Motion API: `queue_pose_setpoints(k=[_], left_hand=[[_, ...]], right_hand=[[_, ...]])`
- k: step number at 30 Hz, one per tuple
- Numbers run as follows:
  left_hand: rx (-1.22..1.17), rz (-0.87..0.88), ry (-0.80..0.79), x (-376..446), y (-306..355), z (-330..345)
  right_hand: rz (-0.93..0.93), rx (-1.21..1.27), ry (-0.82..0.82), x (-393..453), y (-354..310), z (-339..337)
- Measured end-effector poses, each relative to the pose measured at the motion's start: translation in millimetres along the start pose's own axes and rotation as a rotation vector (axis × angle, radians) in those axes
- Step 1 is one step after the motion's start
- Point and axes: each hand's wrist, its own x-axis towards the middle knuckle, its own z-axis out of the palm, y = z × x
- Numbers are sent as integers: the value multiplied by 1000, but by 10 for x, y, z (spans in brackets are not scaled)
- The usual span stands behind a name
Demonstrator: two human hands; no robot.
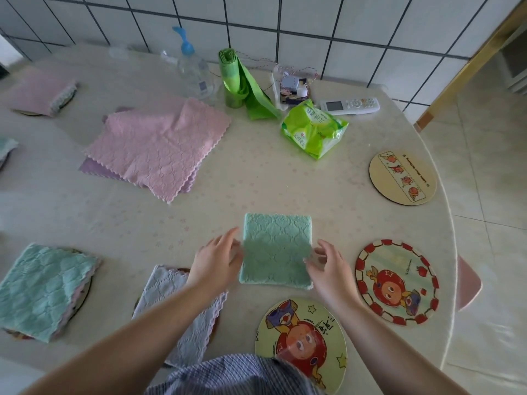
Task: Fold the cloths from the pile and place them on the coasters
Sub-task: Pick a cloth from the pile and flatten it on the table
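Now green cloth [276, 249] flat, long axis running away from person.

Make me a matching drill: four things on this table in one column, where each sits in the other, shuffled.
1. green folded cloth
2. pink cloth pile
3. remote control
4. grey folded cloth

A. far side, near the tiled wall
B. between the left hand and right hand
C. on a coaster under the left forearm
D. spread unfolded, centre left

Pairs: 1-B, 2-D, 3-A, 4-C

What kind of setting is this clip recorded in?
Probably a home kitchen or dining corner: a white tiled wall, a round table with a patterned cover, and household clutter like a remote control.
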Motion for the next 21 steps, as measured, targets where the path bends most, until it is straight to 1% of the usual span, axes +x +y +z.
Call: queue_pose_setpoints(k=[1, 3, 5, 7, 9, 12, 13, 15, 17, 19, 21], left_hand=[[-59, -41, -70, -3, 47, -8], [-204, -180, -188, 50, 130, -1], [-357, -319, -215, 123, 186, -3], [-431, -389, -196, 160, 219, -29], [-515, -409, -201, 141, 244, -59], [-714, -403, -234, 15, 331, -96], [-741, -389, -237, -54, 376, -108], [-768, -370, -228, -215, 448, -103], [-760, -367, -211, -391, 489, -64], [-654, -337, -223, -575, 495, -14], [-558, -285, -271, -752, 472, 49]], right_hand=[[71, 97, -6, -4, -53, 3], [204, 273, -40, 9, -182, 1], [278, 342, -58, 23, -261, 2], [298, 368, -39, 32, -267, -9], [326, 447, -45, -7, -235, -51], [380, 668, -63, -167, -145, -143], [378, 691, -57, -238, -94, -161], [363, 660, -43, -401, 38, -183], [364, 673, -35, -600, 167, -182], [384, 740, -43, -802, 307, -163], [394, 768, -55, -996, 427, -130]])
